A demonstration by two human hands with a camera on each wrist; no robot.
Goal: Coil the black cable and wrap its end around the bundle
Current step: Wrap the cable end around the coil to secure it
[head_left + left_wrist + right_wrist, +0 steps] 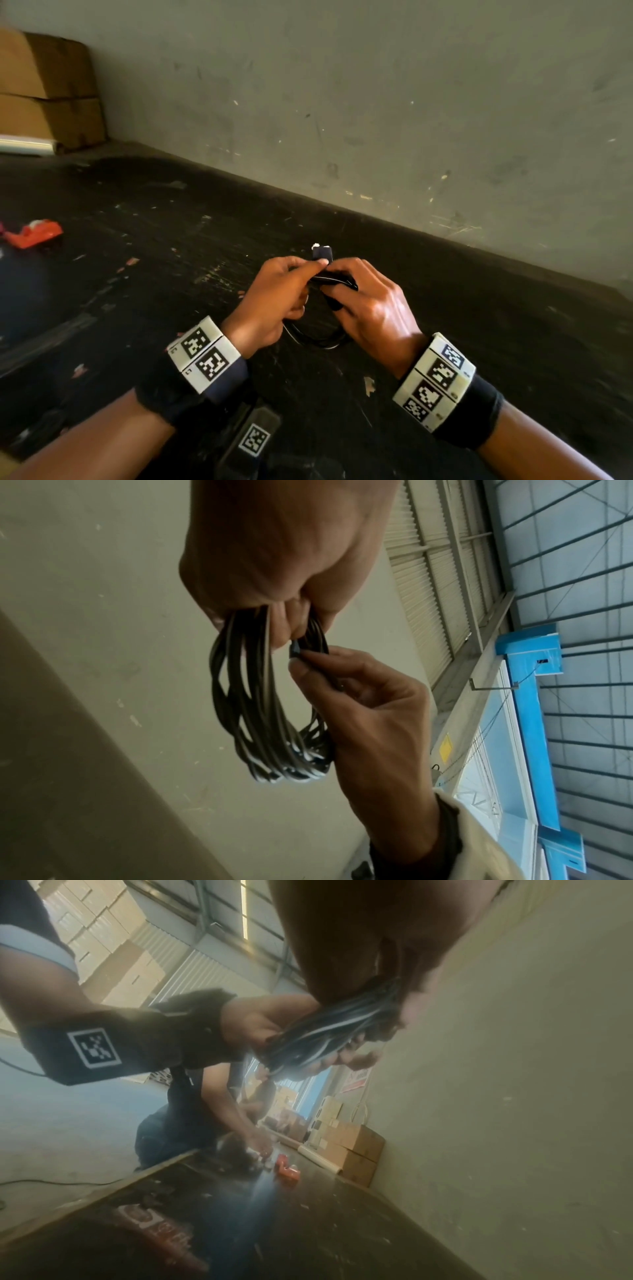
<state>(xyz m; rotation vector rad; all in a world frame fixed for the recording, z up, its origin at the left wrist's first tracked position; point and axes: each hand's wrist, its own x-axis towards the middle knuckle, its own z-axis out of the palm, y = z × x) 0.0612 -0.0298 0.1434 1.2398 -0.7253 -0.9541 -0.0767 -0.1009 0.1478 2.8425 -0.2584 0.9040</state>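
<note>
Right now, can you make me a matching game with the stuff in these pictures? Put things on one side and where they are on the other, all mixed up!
Things:
1. black cable
2. orange thing
3. cardboard boxes
4. right hand

Places or states:
A. stacked in the far left corner by the wall
B. lying alone on the dark table, far left
C. looped in a bundle, held in both hands
D. pinching the cable next to the left hand

Pairs: 1-C, 2-B, 3-A, 4-D
</note>
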